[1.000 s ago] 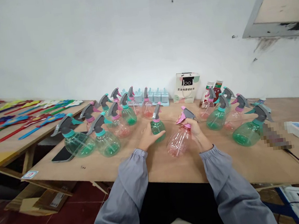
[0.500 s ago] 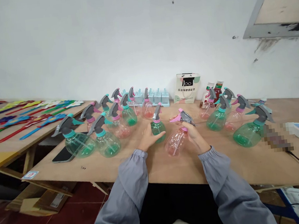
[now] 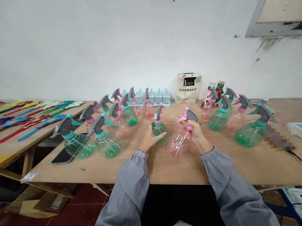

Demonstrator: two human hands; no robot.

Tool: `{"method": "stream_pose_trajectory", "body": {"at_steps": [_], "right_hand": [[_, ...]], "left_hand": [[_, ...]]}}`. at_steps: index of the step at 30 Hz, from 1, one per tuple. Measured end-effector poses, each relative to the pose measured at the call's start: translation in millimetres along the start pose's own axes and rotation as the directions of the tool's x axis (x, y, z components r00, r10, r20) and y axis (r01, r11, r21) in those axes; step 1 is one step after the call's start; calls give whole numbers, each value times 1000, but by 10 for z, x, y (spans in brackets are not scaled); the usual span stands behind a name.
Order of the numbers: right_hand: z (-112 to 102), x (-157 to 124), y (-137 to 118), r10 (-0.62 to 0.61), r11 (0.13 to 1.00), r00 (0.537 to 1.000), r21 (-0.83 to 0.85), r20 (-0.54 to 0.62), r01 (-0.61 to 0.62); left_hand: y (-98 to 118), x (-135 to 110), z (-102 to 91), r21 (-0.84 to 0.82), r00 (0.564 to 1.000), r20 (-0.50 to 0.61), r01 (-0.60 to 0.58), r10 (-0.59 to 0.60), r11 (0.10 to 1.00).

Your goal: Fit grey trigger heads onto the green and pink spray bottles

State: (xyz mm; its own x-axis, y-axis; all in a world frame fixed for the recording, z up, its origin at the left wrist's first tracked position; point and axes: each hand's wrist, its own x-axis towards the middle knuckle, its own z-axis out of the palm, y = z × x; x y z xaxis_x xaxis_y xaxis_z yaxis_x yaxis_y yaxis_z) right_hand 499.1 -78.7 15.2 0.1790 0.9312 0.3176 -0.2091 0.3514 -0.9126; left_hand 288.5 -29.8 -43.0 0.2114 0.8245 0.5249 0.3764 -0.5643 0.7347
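Observation:
My right hand [image 3: 198, 136] grips the neck of a pink spray bottle [image 3: 178, 141], which is tilted with its base toward me and its grey and pink trigger head [image 3: 187, 115] pointing left. My left hand [image 3: 149, 139] is wrapped round a small green spray bottle [image 3: 159, 127] that stands upright on the wooden table [image 3: 173, 168]. Both sleeves are grey.
Several green and pink spray bottles stand in groups at left [image 3: 99, 132] and right [image 3: 238, 121]. A black phone [image 3: 61, 155] lies near the left edge. A paper bag [image 3: 188, 88] and blue trays [image 3: 157, 97] stand by the wall. Coloured plastic tools [image 3: 24, 119] cover the left table.
The pink bottle in my right hand has tilted and shifted slightly, its trigger head swinging a little. My left hand has stayed on the green bottle.

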Motion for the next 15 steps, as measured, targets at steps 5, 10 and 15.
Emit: {"method": "stream_pose_trajectory", "body": {"at_steps": [5, 10, 15], "right_hand": [[-32, -42, -60, -64, 998, 998, -23, -20, 63], [-202, -169, -138, -67, 989, 982, -139, -178, 43], [-856, -254, -214, -324, 924, 792, -354, -517, 146]], "left_hand": [[5, 8, -3, -13, 1000, 16, 9, -9, 1000], [20, 13, -21, -2, 999, 30, 11, -11, 1000], [7, 13, -6, -7, 999, 28, 28, -28, 1000]]}}
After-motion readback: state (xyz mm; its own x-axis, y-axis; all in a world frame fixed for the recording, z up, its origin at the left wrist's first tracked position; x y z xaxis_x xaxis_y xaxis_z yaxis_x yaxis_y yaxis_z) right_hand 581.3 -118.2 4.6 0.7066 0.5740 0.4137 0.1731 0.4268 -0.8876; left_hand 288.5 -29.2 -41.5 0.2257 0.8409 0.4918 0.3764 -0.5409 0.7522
